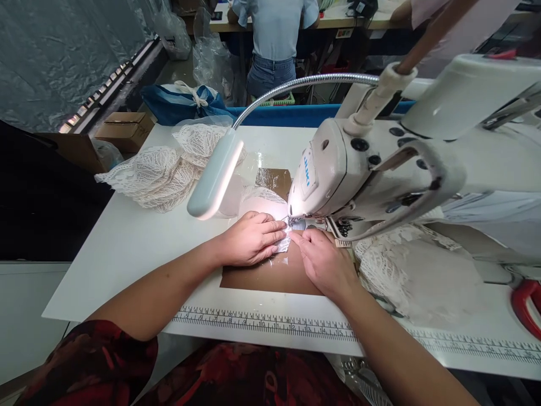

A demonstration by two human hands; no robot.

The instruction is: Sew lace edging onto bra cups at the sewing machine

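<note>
My left hand point(250, 238) lies flat on a small piece of white lace point(282, 243), pressing it onto the brown plate of the table just left of the needle. My right hand point(323, 260) rests beside it, fingertips pinching the same lace at the presser foot point(296, 224). The white sewing machine point(338, 169) stands over both hands. Its gooseneck lamp point(215, 175) shines down on the work. More lace point(260, 197) trails behind the needle.
A heap of cream lace pieces point(163, 172) lies at the table's far left. More lace point(393, 265) sits right of the machine, and red-handled scissors point(527, 304) at the right edge. A ruler strip point(262, 322) runs along the front edge. A person point(274, 39) works behind.
</note>
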